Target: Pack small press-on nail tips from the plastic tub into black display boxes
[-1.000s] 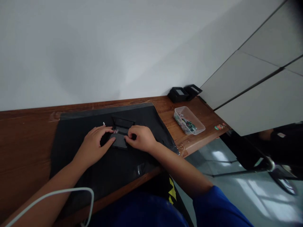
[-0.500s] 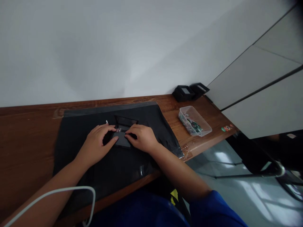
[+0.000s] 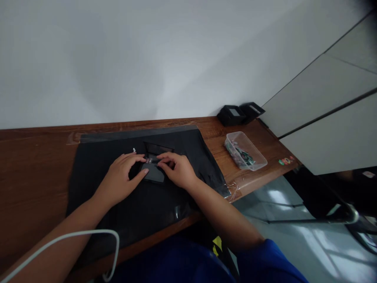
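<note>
A small flat black case (image 3: 153, 173) lies on a black mat (image 3: 97, 157) spread over the wooden desk (image 3: 32, 165). My left hand (image 3: 122, 179) curls round the case's left side, thumb under its near edge and index finger on its far edge. My right hand (image 3: 176, 169) rests on the right side, fingertips pinched at something small and reddish at the case's far end, which I cannot make out. Just behind the case lies a second flat black piece (image 3: 157, 148). A tiny white bit (image 3: 134, 150) sits on the mat beyond my left hand.
A clear plastic tub (image 3: 246, 151) of small parts stands on the desk at right. Two black boxes (image 3: 238, 113) sit by the wall in the corner. Small coloured pieces (image 3: 285, 160) lie at the desk's right edge. A white cable (image 3: 88, 236) loops over my left forearm.
My right fingers have crept left along the case's far edge towards my left fingertips. The view has drifted slightly left.
</note>
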Demonstrator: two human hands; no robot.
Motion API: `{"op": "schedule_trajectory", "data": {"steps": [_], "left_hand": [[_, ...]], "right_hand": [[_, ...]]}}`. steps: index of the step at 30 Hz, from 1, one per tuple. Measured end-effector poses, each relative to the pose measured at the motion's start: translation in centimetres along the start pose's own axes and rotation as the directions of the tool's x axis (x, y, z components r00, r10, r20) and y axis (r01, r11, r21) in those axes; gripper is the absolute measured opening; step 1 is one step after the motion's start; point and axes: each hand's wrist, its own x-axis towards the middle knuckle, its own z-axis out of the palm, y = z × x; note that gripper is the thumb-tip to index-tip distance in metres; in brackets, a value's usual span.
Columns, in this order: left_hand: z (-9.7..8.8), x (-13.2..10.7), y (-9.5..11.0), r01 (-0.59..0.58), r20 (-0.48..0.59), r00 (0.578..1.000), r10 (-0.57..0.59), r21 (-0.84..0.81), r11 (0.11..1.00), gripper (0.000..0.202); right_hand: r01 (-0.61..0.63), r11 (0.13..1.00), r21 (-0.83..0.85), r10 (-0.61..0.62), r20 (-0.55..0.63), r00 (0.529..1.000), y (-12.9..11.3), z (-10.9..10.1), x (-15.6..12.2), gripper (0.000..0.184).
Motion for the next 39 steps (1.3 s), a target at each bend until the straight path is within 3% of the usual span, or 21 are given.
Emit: {"op": "schedule_trajectory", "data": {"steps": [6,13,19,28,33,39], "left_hand": [[-0.1,0.0,0.1,0.008,0.009,1.000,-0.008,-0.001,1.000,0.041],[-0.1,-0.1,0.1,0.013,0.008,1.000,-0.013,-0.006,1.000,0.043],[-0.1,-0.1,0.2,0.027,0.009,1.000,-0.027,-0.005,1.000,0.042],[-0.1,-0.1,0.2,0.002,0.009,1.000,-0.002,0.009,1.000,0.044],[0.0,-0.1,0.2,-0.001,0.002,1.000,0.001,-0.001,1.000,0.043],[-0.1,0.0,0.2,-0.005,0.010,1.000,0.005,-0.006,1.000,0.042]], "right_hand": [[0.020,0.995,-0.101,-0.023,-0.029,0.999,-0.1,-0.1,-0.1,0.027],[0.061,0.986,-0.156,-0.059,0.018,0.998,-0.2,-0.6,-0.3,0.032],[0.064,0.980,-0.187,-0.052,0.068,0.996,-0.4,-0.5,-0.2,0.025],[0.186,0.935,-0.302,-0.144,0.156,0.977,-0.9,-0.2,-0.3,0.035],[0.170,0.879,-0.445,-0.141,0.096,0.985,-1.3,0.2,-0.5,0.041],[0.087,0.862,-0.499,-0.093,0.014,0.996,-1.3,0.6,-0.7,0.024]]}}
